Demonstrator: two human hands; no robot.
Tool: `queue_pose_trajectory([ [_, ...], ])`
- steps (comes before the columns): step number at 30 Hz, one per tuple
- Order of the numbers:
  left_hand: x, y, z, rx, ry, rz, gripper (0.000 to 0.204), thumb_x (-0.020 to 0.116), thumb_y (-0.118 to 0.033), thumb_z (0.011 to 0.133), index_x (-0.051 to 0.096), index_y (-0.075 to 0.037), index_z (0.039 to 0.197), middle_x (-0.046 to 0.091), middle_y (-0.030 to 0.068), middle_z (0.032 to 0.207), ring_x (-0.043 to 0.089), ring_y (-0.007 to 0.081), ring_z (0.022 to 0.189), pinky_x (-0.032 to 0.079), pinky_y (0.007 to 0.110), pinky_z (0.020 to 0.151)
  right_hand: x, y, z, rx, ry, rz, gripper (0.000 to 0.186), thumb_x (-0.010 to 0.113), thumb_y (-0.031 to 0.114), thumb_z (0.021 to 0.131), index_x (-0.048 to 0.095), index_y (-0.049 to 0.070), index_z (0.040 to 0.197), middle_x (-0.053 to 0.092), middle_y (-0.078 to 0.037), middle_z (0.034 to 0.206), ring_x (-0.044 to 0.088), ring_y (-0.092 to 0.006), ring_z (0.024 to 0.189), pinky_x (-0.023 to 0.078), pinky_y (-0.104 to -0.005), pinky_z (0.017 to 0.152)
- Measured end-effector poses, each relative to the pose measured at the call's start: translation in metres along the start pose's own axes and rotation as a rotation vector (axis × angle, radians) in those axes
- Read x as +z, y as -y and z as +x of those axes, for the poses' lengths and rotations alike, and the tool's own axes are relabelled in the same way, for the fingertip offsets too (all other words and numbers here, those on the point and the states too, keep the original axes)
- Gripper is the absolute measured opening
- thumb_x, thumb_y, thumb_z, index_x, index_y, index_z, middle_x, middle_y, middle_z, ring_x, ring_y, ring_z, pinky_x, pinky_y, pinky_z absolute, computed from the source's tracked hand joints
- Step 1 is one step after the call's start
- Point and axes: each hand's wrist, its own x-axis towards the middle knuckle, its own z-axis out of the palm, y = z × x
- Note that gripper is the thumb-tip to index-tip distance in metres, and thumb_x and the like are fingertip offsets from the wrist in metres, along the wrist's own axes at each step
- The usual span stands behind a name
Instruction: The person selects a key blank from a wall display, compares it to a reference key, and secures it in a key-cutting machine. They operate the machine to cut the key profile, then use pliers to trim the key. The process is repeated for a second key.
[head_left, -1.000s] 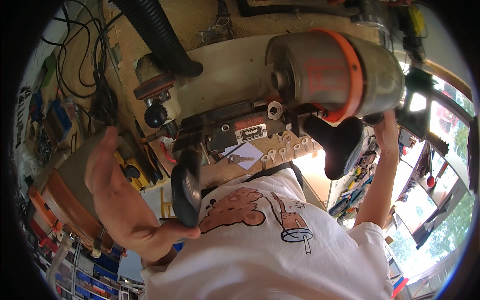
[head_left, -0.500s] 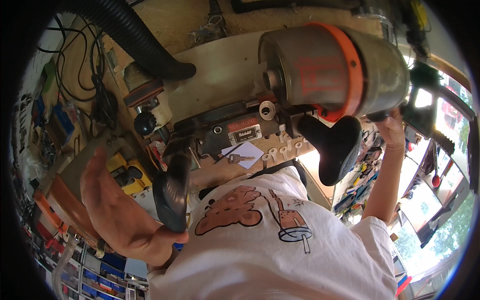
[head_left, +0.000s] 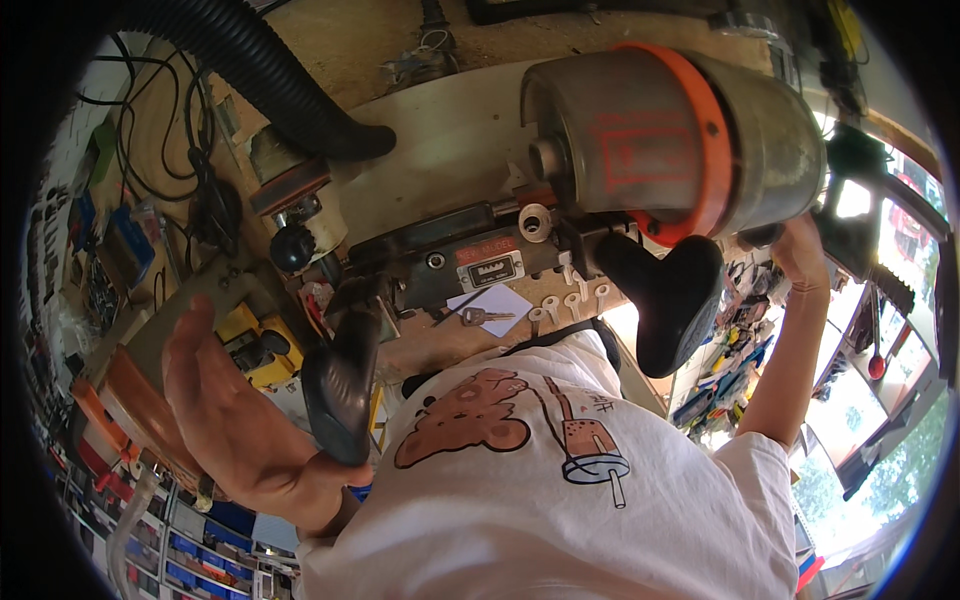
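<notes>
Black lever (head_left: pixel 338 405) beside left hand (head_left: pixel 235 430), thumb (head_left: pixel 338 474) against it, fingers (head_left: pixel 188 365) stretched forward

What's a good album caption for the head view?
Left hand open at a black handle, right hand at the orange-banded housing, a key on white paper between them.

The left hand (head_left: pixel 240 430) and the black handle (head_left: pixel 340 395) next to it have moved.
Both are a bit lower and more to the left than one second ago. Now a gap shows between the handle and the bear (head_left: pixel 465 430) on the shirt, and more of the yellow thing (head_left: pixel 262 368) peeks out.
</notes>
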Motion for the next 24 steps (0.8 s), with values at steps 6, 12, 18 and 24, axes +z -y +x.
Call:
queue_pose_trajectory([
  [6, 0.000, 0.002, -0.002, 0.006, 0.015, -0.008, 0.114, 0.082, -0.045, 0.046, 0.026, 0.010, 0.128, 0.033, 0.0257, 0.127, 0.035, 0.0423, 0.118, 0.023, 0.050, 0.100, 0.011, 0.008, 0.000, 0.068, -0.107, -0.062, 0.045, 0.059, 0.025, 0.083, 0.043, 0.002, 0.119, 0.056, -0.008, 0.109, 0.053, -0.0175, 0.101, 0.040, -0.0325, 0.089],
  [12, -0.006, -0.006, 0.005, -0.039, 0.119, 0.001, 0.112, 0.085, -0.041, 0.043, 0.030, 0.009, 0.127, 0.036, 0.0261, 0.124, 0.035, 0.0401, 0.118, 0.024, 0.049, 0.099, -0.002, 0.001, 0.015, 0.088, -0.280, -0.089, 0.039, 0.053, 0.027, 0.085, 0.046, 0.003, 0.114, 0.056, -0.008, 0.104, 0.056, -0.0175, 0.089, 0.047, -0.0296, 0.070],
  [18, -0.011, 0.013, 0.004, 0.206, 0.202, -0.010, 0.116, 0.086, -0.041, 0.040, 0.028, 0.010, 0.127, 0.035, 0.0244, 0.126, 0.033, 0.0380, 0.121, 0.023, 0.046, 0.101, -0.070, -0.028, 0.021, 0.105, -0.292, -0.063, 0.043, 0.050, 0.027, 0.086, 0.041, 0.004, 0.120, 0.052, -0.009, 0.111, 0.051, -0.0195, 0.101, 0.043, -0.0324, 0.081],
  [24, -0.010, 0.008, 0.005, 0.240, 0.213, 0.040, 0.118, 0.086, -0.044, 0.038, 0.029, 0.010, 0.126, 0.034, 0.0238, 0.126, 0.033, 0.0385, 0.121, 0.022, 0.047, 0.101, -0.061, -0.032, 0.010, 0.039, -0.189, 0.054, 0.043, 0.051, 0.027, 0.085, 0.041, 0.004, 0.121, 0.052, -0.009, 0.112, 0.050, -0.0199, 0.101, 0.042, -0.0338, 0.081],
])
